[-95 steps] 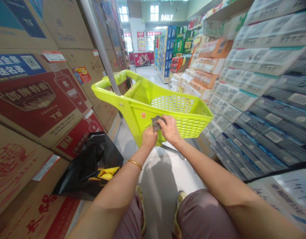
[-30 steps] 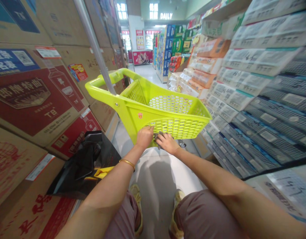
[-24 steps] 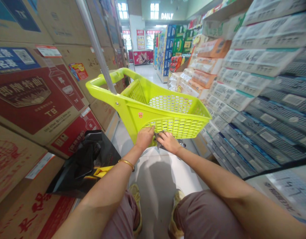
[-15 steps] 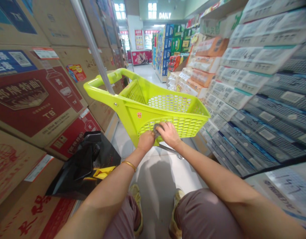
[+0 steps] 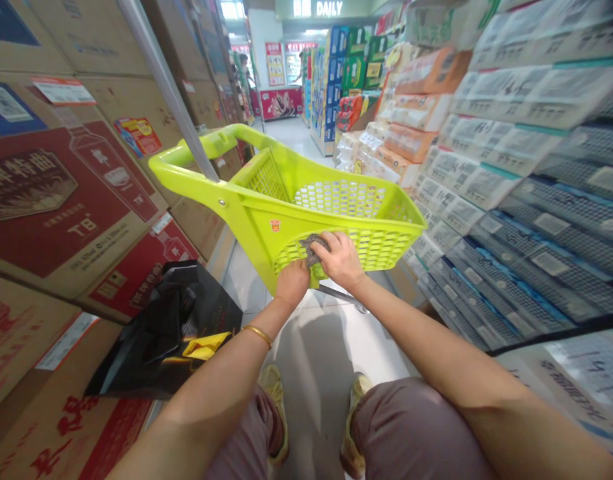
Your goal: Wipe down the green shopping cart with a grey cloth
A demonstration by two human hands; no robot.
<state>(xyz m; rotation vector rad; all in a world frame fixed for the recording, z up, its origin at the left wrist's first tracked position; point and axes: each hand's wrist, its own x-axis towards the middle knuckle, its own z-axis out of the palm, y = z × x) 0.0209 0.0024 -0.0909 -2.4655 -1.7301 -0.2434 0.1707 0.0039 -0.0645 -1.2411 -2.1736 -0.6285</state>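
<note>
A lime-green shopping basket cart (image 5: 246, 220) stands in front of me, its perforated side towards my hands. My right hand (image 5: 342, 260) is closed on a crumpled dark grey cloth (image 5: 314, 247), held up by the cart's lower side. Just left of it and a little lower, my left hand (image 5: 292, 281) is curled shut at the cloth's lower edge and seems to pinch it. My fingers partly cover the cloth, and I cannot tell whether it touches the cart.
Stacked cartons (image 5: 41, 180) line the left side. A black bag (image 5: 161, 333) with a yellow piece leans there. Packaged tissue bundles (image 5: 516, 147) are piled on the right. A grey pole (image 5: 169, 87) slants up from the cart, and the tiled aisle (image 5: 291, 140) runs ahead.
The view has tipped down slightly. My right hand has risen a little along the cart's side, showing more of the grey cloth between my hands.
</note>
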